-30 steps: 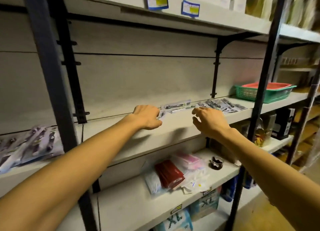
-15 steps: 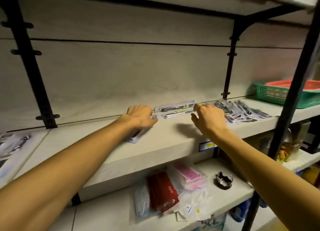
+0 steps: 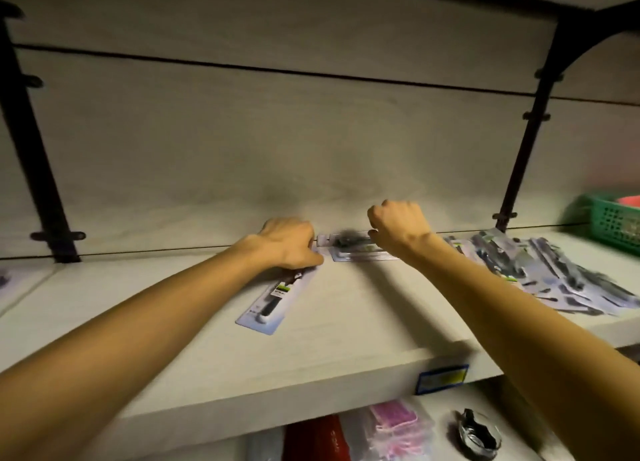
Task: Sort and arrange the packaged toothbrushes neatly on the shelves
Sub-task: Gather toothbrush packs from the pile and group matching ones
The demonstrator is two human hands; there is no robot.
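Where the lower shelf [image 3: 519,422] shows at the bottom edge, red and pink packets [image 3: 391,429] lie beside a small dark dish [image 3: 477,433]. Above it, the pale shelf board [image 3: 214,343] carries a blue-and-yellow label [image 3: 442,378] on its front lip. Further in, the left hand [image 3: 289,240] presses down on one end of a packaged toothbrush [image 3: 273,299] lying diagonally. At the back wall the right hand [image 3: 398,226], fingers curled, grips a stack of toothbrush packs [image 3: 349,249] (blurred). Off right, a loose pile of packs [image 3: 554,273] spreads near a green basket [image 3: 613,223].
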